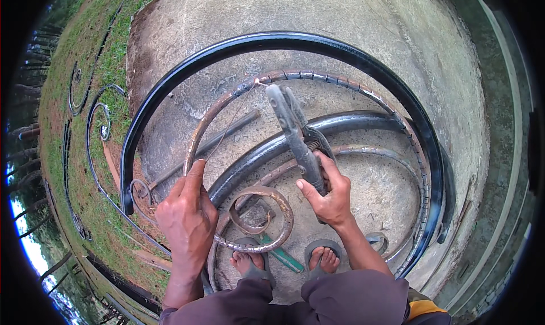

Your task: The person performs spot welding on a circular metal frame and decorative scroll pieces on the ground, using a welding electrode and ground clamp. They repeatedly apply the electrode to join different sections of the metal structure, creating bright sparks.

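Observation:
My left hand [187, 214] is closed round a rusty curved metal bar [207, 119], which sweeps in a wide arc and bears evenly spaced marks along its far and right side. A thin wire [234, 118] slants from beside my left fingertips to the top of that arc. In my right hand [335, 197] is a worn grey welding electrode holder [292, 129], gripped by its handles with the spring showing. Its jaw end points away from me, close to the bar where the wire ends. Whether the jaws touch either one, I cannot tell.
A glossy black curved tube [289, 38] arches around the work. Inside it lie a thick dark curved pipe [267, 152], a straight grey rod [230, 133], a rusty scroll [286, 211] and a green strip [286, 261] by my feet. More scrolled metal [89, 126] rests on the grass, left.

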`<state>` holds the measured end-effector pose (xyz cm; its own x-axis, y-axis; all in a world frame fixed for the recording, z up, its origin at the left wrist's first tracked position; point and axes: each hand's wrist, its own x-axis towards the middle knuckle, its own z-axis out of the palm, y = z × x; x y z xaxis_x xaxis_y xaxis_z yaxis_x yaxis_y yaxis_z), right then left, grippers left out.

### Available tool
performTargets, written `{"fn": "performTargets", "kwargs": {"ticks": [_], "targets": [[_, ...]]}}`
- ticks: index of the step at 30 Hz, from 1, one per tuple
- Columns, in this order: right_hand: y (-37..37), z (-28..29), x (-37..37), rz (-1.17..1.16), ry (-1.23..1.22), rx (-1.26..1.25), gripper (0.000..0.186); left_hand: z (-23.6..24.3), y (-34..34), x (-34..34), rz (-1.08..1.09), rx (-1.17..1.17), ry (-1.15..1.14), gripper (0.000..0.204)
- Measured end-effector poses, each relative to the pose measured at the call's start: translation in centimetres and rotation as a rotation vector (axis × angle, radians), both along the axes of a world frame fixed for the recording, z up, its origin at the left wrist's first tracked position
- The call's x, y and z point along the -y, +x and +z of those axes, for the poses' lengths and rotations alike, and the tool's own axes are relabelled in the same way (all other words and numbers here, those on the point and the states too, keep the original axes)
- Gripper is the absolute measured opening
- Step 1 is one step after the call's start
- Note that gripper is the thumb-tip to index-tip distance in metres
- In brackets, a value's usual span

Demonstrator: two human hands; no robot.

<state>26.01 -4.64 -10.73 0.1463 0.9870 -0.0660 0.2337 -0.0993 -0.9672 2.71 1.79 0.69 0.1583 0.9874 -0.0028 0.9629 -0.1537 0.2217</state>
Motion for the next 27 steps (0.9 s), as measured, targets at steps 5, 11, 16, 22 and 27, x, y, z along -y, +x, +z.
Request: {"fn": "performTargets", "kwargs": {"ticks": [5, 11, 16, 22, 27], "targets": [[0.1, -0.5, 0.3, -0.006, 0.136, 0.333, 0.057, -0.1, 0.2, 0.0, -0.006, -0.004, -0.016, 0.041], [0.8, 0.5, 0.9, -0.178, -0.281, -0.494, 0.06, -0.1, 0.2, 0.0, 0.008, 0.023, -0.026, 0.04], [0.0, -0.3, 0.6, -0.051, 0.047, 0.244, 0.06, -0.2, 0.0, 0.0, -0.001, 0.027, -0.007, 0.041], [-0.6, -1.2, 0.5, -0.015, 0.108, 0.304, 0.06, 0.0, 0.2, 0.1, 0.008, 0.03, -0.027, 0.042], [-0.8, -1.4, 0.5, -0.033, 0.079, 0.308, 0.06, -0.5, -0.3, 0.0, -0.037, 0.016, 0.034, 0.043]]}}
